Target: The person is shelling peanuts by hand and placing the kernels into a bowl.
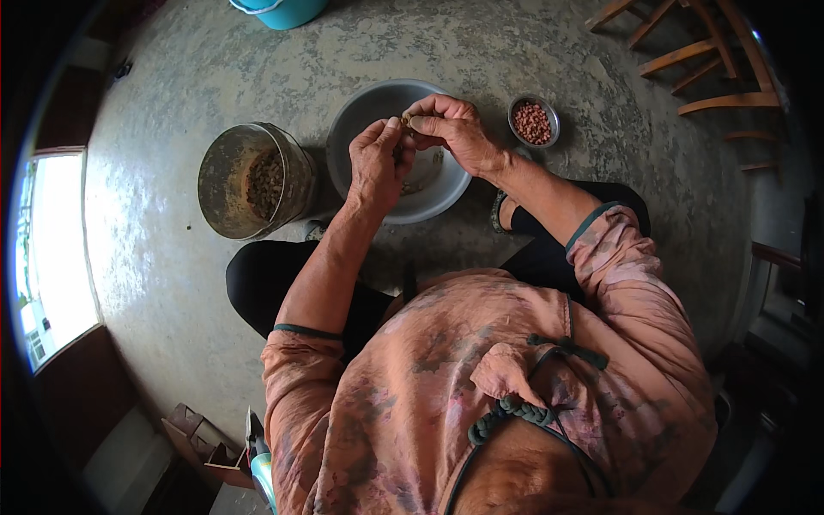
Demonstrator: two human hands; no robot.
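Both hands meet above the far part of a grey basin (444, 205). My left hand (375, 158) and my right hand (454, 129) pinch a small brown peanut pod (405, 120) between thumbs and fingertips. The left fingers are curled, and whether more pods lie in that palm cannot be told. A few shell pieces (410, 188) lie in the basin, partly hidden by the hands. To the left, a worn metal bucket (222, 174) leans towards me with many pods (265, 183) inside. A small metal bowl (556, 132) of reddish peanut kernels (532, 122) sits right of the basin.
Worn concrete floor (541, 58) lies under everything. A turquoise bucket (288, 14) stands at the far edge. Wooden chair legs (679, 58) are at the upper right. My shod feet flank the basin. A bright doorway (61, 244) is at the left.
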